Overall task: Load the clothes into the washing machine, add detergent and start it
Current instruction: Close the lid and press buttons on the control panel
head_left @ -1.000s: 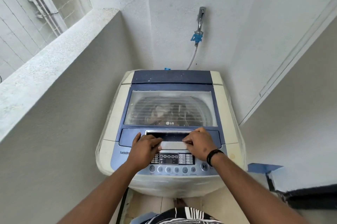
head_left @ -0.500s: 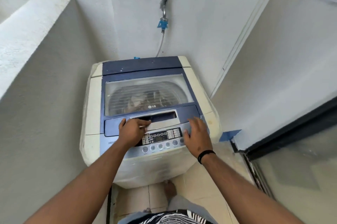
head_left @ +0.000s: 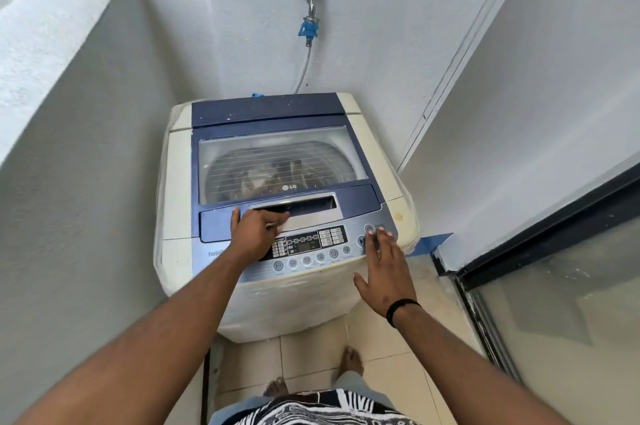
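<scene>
Hands at the washer [head_left: 180, 196], lid [head_left: 277, 161] down.
Left hand [head_left: 254, 234] rests fingers in the lid handle [head_left: 298, 208]; right hand [head_left: 384, 269], fingers straight, touches the panel [head_left: 311, 260].

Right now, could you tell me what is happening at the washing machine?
A person stands at a top-loading washing machine whose glass lid is down, with clothes dimly visible through it. The left hand rests by the lid handle recess, fingers reaching into it. The right hand is open, its fingertips at the right end of the control panel, near the round buttons there. Whether the machine is running cannot be told.
</scene>
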The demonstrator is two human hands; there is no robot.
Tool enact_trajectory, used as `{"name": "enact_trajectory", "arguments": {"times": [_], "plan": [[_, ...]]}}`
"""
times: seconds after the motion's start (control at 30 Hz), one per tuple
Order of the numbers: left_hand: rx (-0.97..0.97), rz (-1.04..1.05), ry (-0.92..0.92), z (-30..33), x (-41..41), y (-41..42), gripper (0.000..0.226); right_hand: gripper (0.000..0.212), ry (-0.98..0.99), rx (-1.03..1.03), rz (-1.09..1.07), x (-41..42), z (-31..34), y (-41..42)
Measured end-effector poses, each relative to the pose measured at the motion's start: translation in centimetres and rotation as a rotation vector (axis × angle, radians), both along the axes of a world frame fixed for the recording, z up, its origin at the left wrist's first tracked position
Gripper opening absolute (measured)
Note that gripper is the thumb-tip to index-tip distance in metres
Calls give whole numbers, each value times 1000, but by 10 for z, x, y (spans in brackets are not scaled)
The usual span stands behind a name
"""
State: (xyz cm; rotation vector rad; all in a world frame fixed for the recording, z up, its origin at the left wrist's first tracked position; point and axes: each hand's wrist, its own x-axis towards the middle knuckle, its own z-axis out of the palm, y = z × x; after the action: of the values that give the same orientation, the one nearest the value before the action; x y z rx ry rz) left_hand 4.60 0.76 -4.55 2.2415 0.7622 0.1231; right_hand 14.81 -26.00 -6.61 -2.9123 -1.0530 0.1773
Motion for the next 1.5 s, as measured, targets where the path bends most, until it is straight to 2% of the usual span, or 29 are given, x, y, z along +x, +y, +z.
{"name": "enact_trajectory", "arguments": {"times": [0.33, 0.53, 0.83, 1.5], "plan": [[-24, 41, 35, 5, 2, -4, 30, 86, -31, -26, -22, 4, 3, 6], [-16, 52, 53, 4, 4, -4, 30, 71, -41, -71, -27, 16, 7, 15], [-7, 56, 56, 5, 3, -6, 30, 91, 50, -81, -47, 5, 4, 7], [11, 55, 60, 1, 3, -7, 31, 90, 57, -73, -41, 6, 11, 6]]}}
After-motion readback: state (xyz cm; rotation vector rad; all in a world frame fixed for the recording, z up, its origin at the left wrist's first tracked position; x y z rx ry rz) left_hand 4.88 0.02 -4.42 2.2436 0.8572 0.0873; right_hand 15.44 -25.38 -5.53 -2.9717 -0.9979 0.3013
